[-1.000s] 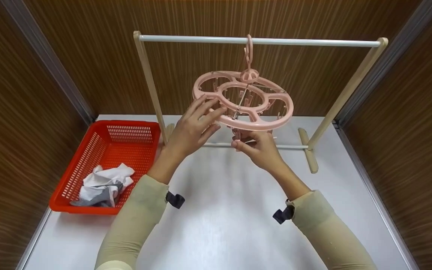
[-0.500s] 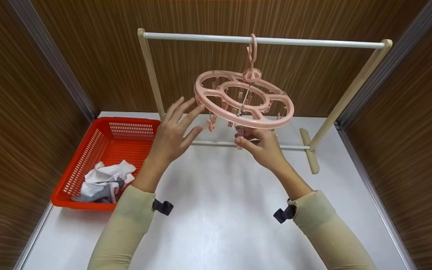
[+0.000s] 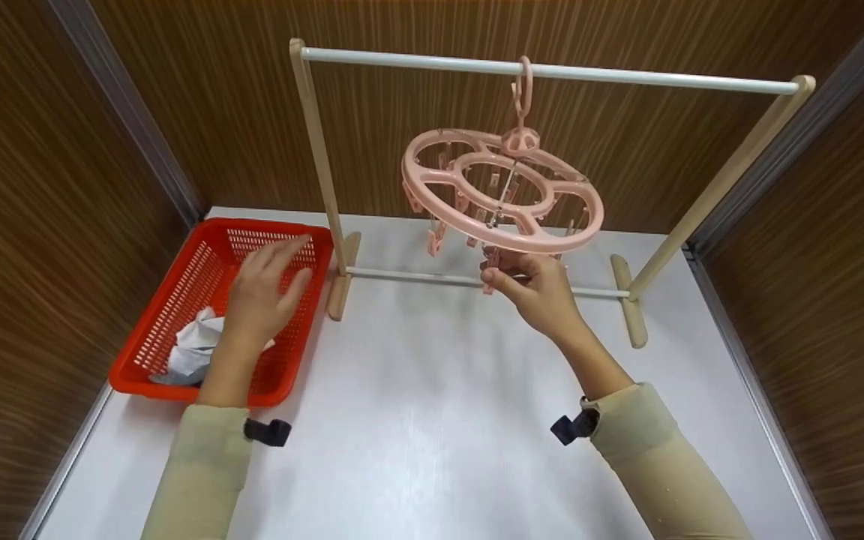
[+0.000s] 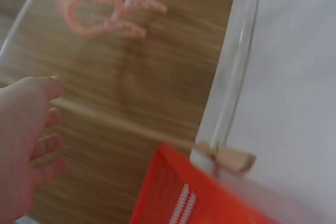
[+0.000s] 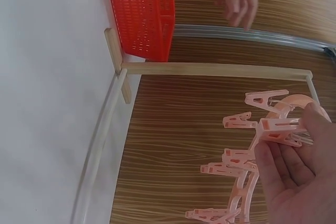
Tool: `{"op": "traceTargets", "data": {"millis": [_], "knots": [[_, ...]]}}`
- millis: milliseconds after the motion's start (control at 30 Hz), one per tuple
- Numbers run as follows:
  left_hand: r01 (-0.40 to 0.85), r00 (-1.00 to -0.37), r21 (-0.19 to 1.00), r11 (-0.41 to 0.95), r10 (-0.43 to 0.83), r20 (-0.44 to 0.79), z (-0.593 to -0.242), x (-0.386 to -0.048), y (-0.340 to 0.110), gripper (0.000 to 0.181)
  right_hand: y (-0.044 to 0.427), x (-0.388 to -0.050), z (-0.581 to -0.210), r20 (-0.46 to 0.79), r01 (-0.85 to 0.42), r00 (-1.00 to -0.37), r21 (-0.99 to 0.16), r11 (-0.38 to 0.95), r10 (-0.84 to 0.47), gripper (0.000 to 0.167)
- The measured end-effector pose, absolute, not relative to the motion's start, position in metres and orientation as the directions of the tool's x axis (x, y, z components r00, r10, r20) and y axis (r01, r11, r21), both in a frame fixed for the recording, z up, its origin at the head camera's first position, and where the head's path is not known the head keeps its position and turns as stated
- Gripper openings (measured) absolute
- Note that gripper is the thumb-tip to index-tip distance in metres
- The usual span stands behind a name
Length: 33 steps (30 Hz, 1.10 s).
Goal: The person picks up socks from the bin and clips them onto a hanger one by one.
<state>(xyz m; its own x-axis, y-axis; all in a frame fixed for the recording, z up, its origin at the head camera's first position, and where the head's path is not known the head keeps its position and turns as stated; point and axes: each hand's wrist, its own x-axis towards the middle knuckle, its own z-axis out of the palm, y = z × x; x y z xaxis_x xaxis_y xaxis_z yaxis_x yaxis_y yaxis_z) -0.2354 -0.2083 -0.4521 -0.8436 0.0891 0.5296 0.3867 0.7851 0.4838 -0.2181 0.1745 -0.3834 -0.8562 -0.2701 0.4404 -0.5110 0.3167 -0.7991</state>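
A pink round clip hanger [image 3: 438, 177] hangs by its hook from a rack's white top rail, with several pink clothes pegs dangling below its ring. My right hand [image 3: 544, 296] is at the hanger's near edge; in the right wrist view its thumb and fingers pinch one pink clothes peg [image 5: 283, 126]. To the left, my left hand [image 3: 256, 296] is above the red basket [image 3: 121, 372], fingers extended and holding nothing. White and grey cloths [image 3: 196, 341] lie in the basket, partly hidden by that hand and forearm.
The rack has a white top rail [image 3: 417, 61], wooden side posts [image 3: 318, 142] and a low white crossbar [image 3: 417, 277]. Its wooden feet [image 3: 630, 311] stand on the white table [image 3: 417, 420]. Brown wood-patterned panels enclose the back and sides.
My left hand has left the hanger's ring and moved left, over the basket. My right hand keeps its pinch on the peg. The head view has shifted slightly.
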Motion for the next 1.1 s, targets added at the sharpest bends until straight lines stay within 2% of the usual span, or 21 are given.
{"op": "traceTargets", "data": {"millis": [200,333,467,667,867,1100], "knots": [[0.163,-0.947,0.544,0.823,-0.024,0.319,-0.478,-0.222,-0.257,0.052,0.174,-0.219,-0.385,0.445,-0.509,-0.857,-0.808,0.298,-0.260,0.015],[0.049,-0.989,0.529,0.847,-0.032,0.143,-0.488,-0.211,-0.279,0.050,0.174,-0.218,-0.385,0.440,-0.496,-0.867,-0.810,0.313,-0.235,0.014],[-0.019,-1.000,0.488,0.873,-0.017,-0.008,-0.494,-0.203,-0.293,0.050,0.173,-0.217,-0.384,0.450,-0.501,-0.865,-0.810,0.306,-0.223,0.013],[-0.099,-0.983,0.467,0.879,-0.013,-0.184,-0.498,-0.199,-0.301,0.047,0.172,-0.216,-0.384,0.469,-0.517,-0.855,-0.807,0.284,-0.223,0.013],[-0.109,-0.974,0.463,0.880,-0.001,-0.229,-0.500,-0.197,-0.303,0.042,0.172,-0.216,-0.384,0.475,-0.523,-0.850,-0.809,0.269,-0.227,0.014],[-0.099,-0.971,0.457,0.884,0.015,-0.240,-0.499,-0.194,-0.308,0.046,0.173,-0.216,-0.384,0.471,-0.518,-0.854,-0.814,0.263,-0.222,0.014]]}}
